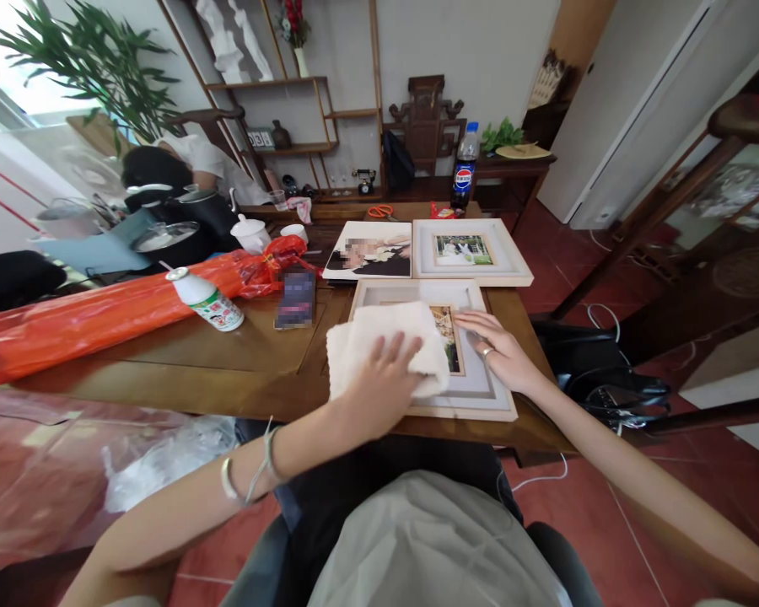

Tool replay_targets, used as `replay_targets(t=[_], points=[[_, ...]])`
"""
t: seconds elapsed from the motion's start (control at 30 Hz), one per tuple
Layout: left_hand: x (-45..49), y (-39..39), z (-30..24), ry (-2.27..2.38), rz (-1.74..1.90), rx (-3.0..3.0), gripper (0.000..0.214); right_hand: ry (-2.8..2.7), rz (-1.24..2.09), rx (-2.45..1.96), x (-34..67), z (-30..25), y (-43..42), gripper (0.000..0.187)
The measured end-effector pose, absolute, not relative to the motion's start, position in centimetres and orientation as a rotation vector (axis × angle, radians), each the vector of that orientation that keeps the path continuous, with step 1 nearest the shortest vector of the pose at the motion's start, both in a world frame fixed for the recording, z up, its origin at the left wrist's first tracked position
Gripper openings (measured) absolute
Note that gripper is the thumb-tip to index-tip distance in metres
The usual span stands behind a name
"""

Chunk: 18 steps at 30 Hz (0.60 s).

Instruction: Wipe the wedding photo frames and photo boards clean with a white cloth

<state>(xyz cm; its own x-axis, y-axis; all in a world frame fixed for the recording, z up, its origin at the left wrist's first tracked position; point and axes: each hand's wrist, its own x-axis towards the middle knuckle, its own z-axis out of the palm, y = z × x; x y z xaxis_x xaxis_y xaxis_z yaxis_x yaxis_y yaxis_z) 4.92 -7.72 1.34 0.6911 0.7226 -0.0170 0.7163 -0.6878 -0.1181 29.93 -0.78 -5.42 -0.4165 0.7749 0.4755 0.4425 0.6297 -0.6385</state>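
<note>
Picture frame (481, 384) lies flat on the table (228, 354), long axis running away from the person. Left hand (385, 379), fingers spread, presses a white cloth (379, 333) on its left half. Right hand (499, 350) rests flat on its right, pinching nothing. White frame (474, 270) and photo print (370, 253) sit just beyond it, with a phone (295, 298) to its left.

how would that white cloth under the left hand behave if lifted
The folded white cloth would probably flop and unfold, since it drapes over the pale wooden picture frame. It looks light, likely sliding easily under the left hand.
</note>
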Motion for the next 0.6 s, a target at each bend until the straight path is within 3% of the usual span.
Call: replay_targets(t=[0.27, 0.43, 0.6], points=[[7.1, 1.4, 1.4, -1.327, 0.002, -2.705, 0.036, -2.072, 0.509, -0.918, 29.9, -5.3, -0.8, 0.045], [9.2, -4.4, 2.5, -1.278, 0.191, -2.825, 0.035, -2.059, 0.526, -0.955, 29.8, -5.3, -0.9, 0.054], [10.5, -10.6, 4.2, -0.987, 0.103, -3.061, 0.032, -2.041, 0.559, -1.01, 29.8, -5.1, -1.0, 0.057]])
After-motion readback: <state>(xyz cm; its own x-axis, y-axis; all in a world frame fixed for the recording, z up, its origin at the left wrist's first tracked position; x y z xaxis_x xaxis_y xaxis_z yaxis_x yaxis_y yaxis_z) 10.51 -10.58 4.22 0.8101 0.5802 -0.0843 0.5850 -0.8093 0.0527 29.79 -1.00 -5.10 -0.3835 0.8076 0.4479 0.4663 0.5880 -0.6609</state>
